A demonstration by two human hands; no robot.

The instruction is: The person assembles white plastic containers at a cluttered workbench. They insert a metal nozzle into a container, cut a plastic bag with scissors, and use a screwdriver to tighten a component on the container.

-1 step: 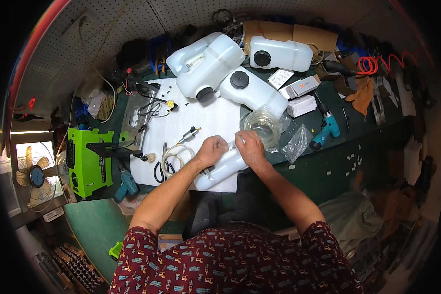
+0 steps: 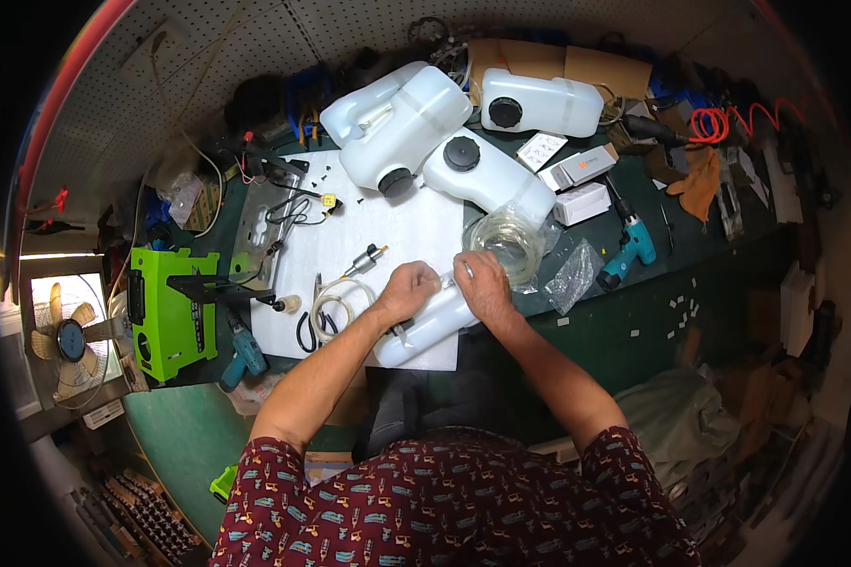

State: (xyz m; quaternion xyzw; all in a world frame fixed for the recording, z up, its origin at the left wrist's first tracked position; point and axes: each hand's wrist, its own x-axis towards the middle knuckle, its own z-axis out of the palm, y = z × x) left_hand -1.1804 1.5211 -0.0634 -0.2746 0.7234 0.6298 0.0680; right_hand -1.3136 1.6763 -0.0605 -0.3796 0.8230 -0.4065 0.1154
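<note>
A translucent white plastic tank (image 2: 427, 335) lies on its side on a white foam sheet (image 2: 350, 244), close in front of me. Over its left part my left hand (image 2: 411, 289) is closed, fingers curled toward the tank; what they hold is hidden. At the tank's right end my right hand (image 2: 485, 287) is closed too, with a small pale bit at its fingertips too small to name. Just beyond that hand lies a coil of clear tubing (image 2: 509, 244). To the left of the left hand rest a looped hose (image 2: 329, 310) and a small metal cylindrical pump (image 2: 365, 260).
Three more tanks with black caps stand behind: one large tank (image 2: 407, 128), one in the middle (image 2: 487, 172), another farther back (image 2: 544, 106). Small boxes (image 2: 580, 170) and a teal cordless drill (image 2: 629, 250) are right. A green metal housing (image 2: 172, 312) stands left, near another drill (image 2: 244, 354).
</note>
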